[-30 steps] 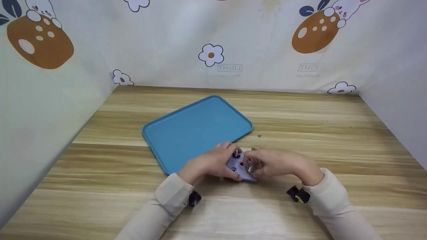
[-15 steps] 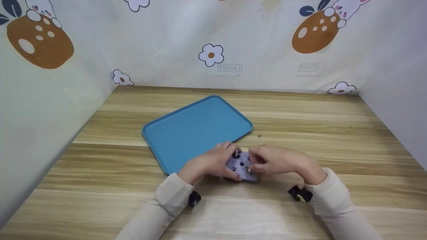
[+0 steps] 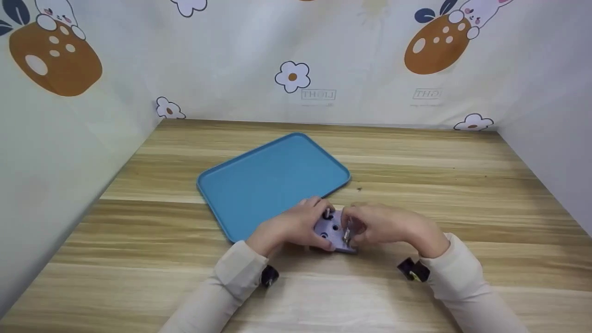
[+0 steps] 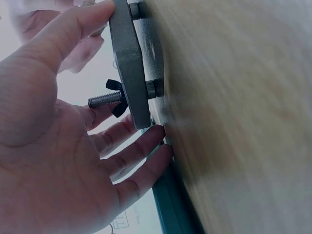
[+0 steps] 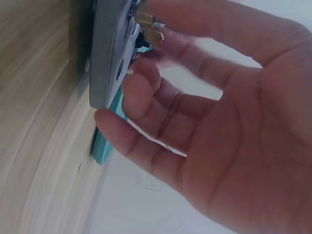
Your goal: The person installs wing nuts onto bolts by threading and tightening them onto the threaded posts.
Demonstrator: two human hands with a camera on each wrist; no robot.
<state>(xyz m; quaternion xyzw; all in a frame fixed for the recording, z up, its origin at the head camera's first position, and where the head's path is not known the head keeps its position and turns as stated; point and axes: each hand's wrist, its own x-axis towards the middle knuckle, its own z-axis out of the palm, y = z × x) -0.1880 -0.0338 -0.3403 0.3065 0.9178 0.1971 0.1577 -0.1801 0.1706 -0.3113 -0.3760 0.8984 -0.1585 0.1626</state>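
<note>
A grey metal plate point(image 3: 336, 243) with round holes lies close over the table, propped on bolt heads. My left hand point(image 3: 298, 224) grips its left side, thumb on the near edge and fingers at the far one. A threaded bolt point(image 4: 100, 101) sticks up through the plate beside that hand, with a black wing nut point(image 4: 119, 109) on it. Above the plate's right part, my right hand point(image 3: 384, 225) pinches a brass-coloured wing nut point(image 5: 152, 34) between thumb and index finger, on another bolt. In the right wrist view the other fingers curl loosely near the plate's edge.
A blue tray point(image 3: 273, 178) lies slantwise behind the hands, its near edge beside the left wrist. The wood-grain table point(image 3: 462, 185) ends at a patterned backdrop point(image 3: 240, 55). A small dark speck point(image 3: 359, 188) lies right of the tray.
My right hand's thumb and fingers have shifted back and forth around the wing nut, drawing together and then spreading again. My left hand and the plate have stayed in place.
</note>
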